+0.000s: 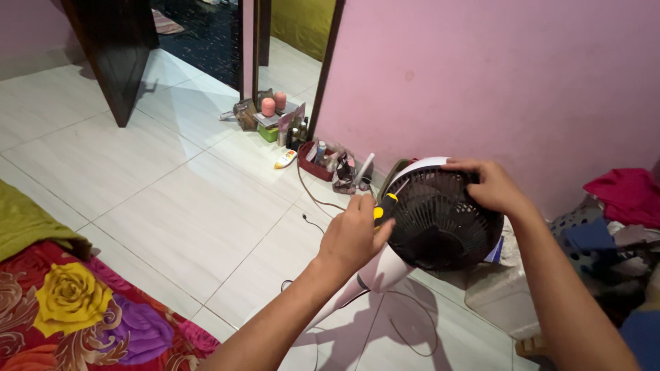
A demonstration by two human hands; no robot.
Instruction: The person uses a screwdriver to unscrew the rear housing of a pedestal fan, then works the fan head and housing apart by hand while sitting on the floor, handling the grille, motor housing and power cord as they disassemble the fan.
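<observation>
Two bare hands work at a small white desk fan with a round black plastic grille (440, 220), which stands tilted on the pale tiled floor (172, 206) close to the pink wall (495, 82); the left hand (354, 237) is curled shut around a screwdriver with a yellow-and-black handle (382, 207), whose handle end shows just above the knuckles and lies against the left edge of the grille; whether the tip touches the fan cannot be told, since the hand hides it; the right hand (488, 185) rests on the upper right rim of the fan, fingers bent and pressed over the white housing and the grille, steadying it; a thin dark power cord (313, 196) runs over the tiles from the wall side toward the fan, and further loops lie on the floor below the fan's white stand; against the wall behind the fan sits a red shallow tray of small bottles and tubes (320, 165), with a cluster of jars and two pink cylinders (271, 110) farther back beside the dark door frame; at lower left lies a red floral blanket with a yellow rose print (75, 302); at right, a heap of red and blue clothing (619, 213) rests on a perforated basket.
</observation>
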